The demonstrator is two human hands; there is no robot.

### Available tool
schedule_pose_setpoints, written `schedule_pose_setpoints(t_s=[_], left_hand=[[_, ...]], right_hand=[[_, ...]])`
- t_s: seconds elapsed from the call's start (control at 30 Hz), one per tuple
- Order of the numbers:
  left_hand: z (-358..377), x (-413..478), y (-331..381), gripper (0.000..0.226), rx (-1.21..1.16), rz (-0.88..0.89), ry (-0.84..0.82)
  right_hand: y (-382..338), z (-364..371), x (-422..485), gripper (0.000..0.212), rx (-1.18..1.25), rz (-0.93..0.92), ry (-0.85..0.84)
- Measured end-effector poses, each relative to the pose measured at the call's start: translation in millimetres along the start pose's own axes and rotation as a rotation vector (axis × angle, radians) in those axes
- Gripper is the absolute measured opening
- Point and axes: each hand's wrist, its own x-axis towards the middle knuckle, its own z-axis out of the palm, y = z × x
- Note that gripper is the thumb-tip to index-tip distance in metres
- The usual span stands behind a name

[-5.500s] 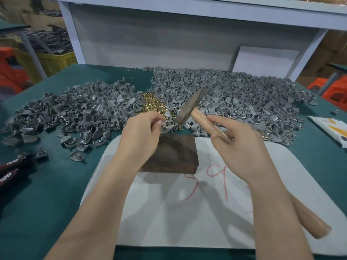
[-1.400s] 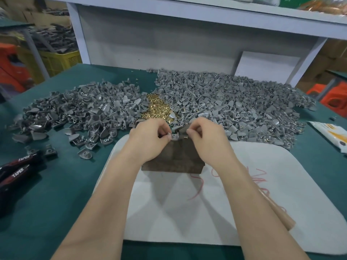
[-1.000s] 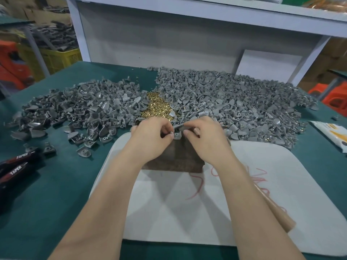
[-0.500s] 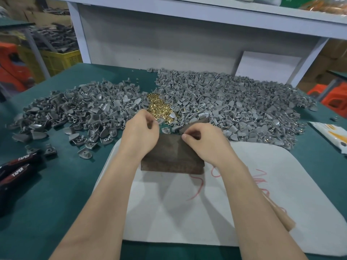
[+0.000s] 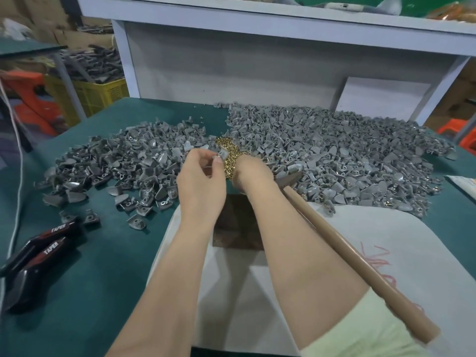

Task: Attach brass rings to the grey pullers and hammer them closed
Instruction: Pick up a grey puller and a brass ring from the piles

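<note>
The left hand (image 5: pixel 203 181) is pinching one grey puller (image 5: pixel 223 152) between thumb and fingertips, holding it raised just ahead of the knuckles. The right hand (image 5: pixel 251 173) is reaching fingers-down into the brass rings (image 5: pixel 230 157) heaped directly ahead of it; whether it is gripping a ring cannot be told. Loose pullers (image 5: pixel 123 161) are lying piled on the table to either side of both hands. The hammer (image 5: pixel 360 261) is lying just right of the right forearm, its head beside that wrist. A dark block (image 5: pixel 235 228) is sitting beneath both wrists.
</note>
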Motion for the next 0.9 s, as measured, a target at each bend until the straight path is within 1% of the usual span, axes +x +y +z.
schedule_pose_setpoints(t_s=[0.2,0.27,0.37,0.4,0.47,0.53,0.57,0.63,0.67,0.73,0.8,0.9], left_hand=[[0.9,-2.3,4.4,0.004,-0.054,-0.007,-0.015],[0.3,-2.6,4.9,0.004,-0.052,0.001,-0.015],[-0.6,-3.4,6.0,0.009,-0.049,0.014,-0.025],[-0.9,-4.2,6.6,0.011,-0.049,0.017,-0.033],[-1.0,-5.3,7.8,0.009,-0.037,0.033,-0.075],[-0.5,-7.4,8.8,0.006,0.012,0.057,-0.167],[0.1,-9.0,9.1,0.005,0.05,0.071,-0.229],[2.4,-13.5,9.8,0.006,0.171,0.107,-0.351],[3.8,-15.9,10.1,0.007,0.255,0.133,-0.401],[6.4,-20.7,11.8,0.011,0.422,0.18,-0.487],[8.3,-22.8,12.9,0.011,0.535,0.198,-0.55],[9.2,-24.2,14.0,0.006,0.589,0.192,-0.586]], right_hand=[[-4.1,9.4,8.1,0.029,-0.004,0.001,0.001],[-3.8,8.4,8.5,0.03,-0.048,-0.021,-0.011],[-1.0,6.8,8.8,0.028,-0.069,-0.039,0.009],[1.0,4.3,7.9,0.025,-0.031,-0.037,0.037],[8.2,-6.8,3.3,0.02,0.155,-0.032,0.115],[22.9,-21.2,-6.7,0.021,0.443,-0.054,0.205],[31.9,-27.9,-15.1,0.017,0.6,-0.062,0.243],[51.9,-37.5,-35.5,0.007,0.861,-0.055,0.275],[61.4,-39.1,-45.9,0.009,0.95,-0.058,0.272],[78.4,-39.0,-64.3,0.014,1.009,-0.088,0.261],[90.3,-34.8,-76.7,0.016,0.984,-0.122,0.251],[99.4,-27.8,-86.1,0.016,0.951,-0.157,0.232]])
